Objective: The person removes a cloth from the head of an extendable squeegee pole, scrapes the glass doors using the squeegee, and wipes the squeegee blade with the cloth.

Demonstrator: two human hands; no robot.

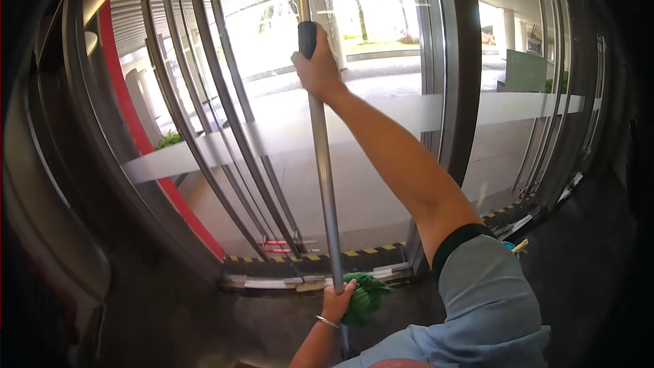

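A long metal pole [323, 177] stands nearly upright in front of me, its top running out of view. High up, my right hand [319, 71] is closed around it at a black collar [307, 39]. Near the pole's lower part, my left hand [338, 302], with a bracelet at the wrist, grips the shaft. A crumpled green cloth [368, 298] hangs beside the left fingers, pressed against the pole; how it is held is partly hidden. The pole's upper end is not visible.
Glass door panels [381, 184] with a frosted band face me. Tall metal handles [235, 105] rise at left, beside a red strip [129, 105]. Yellow-black tape [351, 253] runs along the threshold. A blue-green object [511, 247] with a yellowish piece sits right, partly behind my sleeve.
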